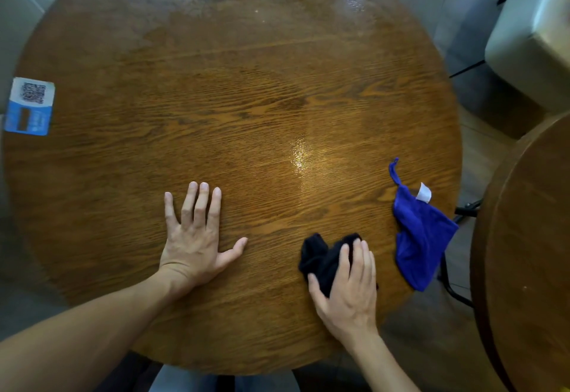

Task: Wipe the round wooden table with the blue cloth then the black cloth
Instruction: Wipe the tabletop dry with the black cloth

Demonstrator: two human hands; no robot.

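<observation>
The round wooden table (234, 89) fills the view, with a damp sheen across its far part and a wet glint near the middle. My right hand (350, 290) lies on top of the crumpled black cloth (320, 257) at the near right, fingers curled over it and pressing it to the wood. The blue cloth (419, 237), with a white tag and a thin loop, lies loose at the right edge, partly hanging over it. My left hand (194, 237) rests flat on the table, fingers spread, with nothing in it.
A blue and white QR-code sticker (29, 106) sits at the table's left edge. A second wooden table (530, 256) stands close on the right. A pale padded chair (533, 40) is at the far right, and another pale seat (15, 15) at the far left.
</observation>
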